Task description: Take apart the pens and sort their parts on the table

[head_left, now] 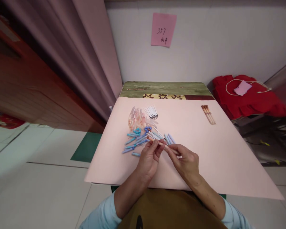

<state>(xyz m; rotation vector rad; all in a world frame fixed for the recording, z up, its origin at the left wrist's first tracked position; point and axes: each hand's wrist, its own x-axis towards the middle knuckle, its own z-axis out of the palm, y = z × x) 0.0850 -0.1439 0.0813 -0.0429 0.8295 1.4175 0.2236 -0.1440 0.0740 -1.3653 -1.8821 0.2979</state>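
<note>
My left hand [152, 154] pinches a slim pale pen [150, 138] with an orange-brown end pointing up and left. My right hand [184, 159] is closed on the pen's other end, so the fingers of both hands hide much of it. Just beyond the hands lie blue pen barrels [133, 147], small turquoise parts [137, 130] and purple-blue parts [147, 128]. White refills [154, 135] fan out close to my left fingertips. Light blue and lilac barrels [169, 138] rest above my right hand.
Clear pinkish barrels [136, 117] and white refills with black ends [152, 112] are heaped farther back on the pink-covered table [219, 159]. Several brown-topped pens [208, 114] lie together at the right. A red cloth [248, 101] bearing a white cable is beyond the right edge.
</note>
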